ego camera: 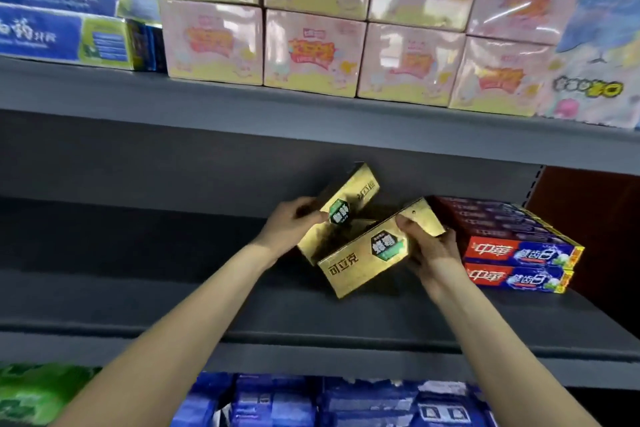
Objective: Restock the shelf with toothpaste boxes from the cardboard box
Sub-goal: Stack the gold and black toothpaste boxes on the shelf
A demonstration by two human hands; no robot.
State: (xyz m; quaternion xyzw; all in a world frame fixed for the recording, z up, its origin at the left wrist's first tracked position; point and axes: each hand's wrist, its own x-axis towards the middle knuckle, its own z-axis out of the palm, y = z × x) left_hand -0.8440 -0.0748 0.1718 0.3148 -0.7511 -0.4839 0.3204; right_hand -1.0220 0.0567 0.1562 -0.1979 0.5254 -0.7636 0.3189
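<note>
Head view: the left hand (294,218) is closed round the near end of a tilted gold box (341,210), and the right hand (424,248) pinches the far end of a second gold box (375,246), thumb on top, likely so each can be turned square. Both boxes hang over the grey shelf (173,305), just left of the stacked red-and-blue boxes (519,253), probably to extend that row. The cardboard box is out of sight.
</note>
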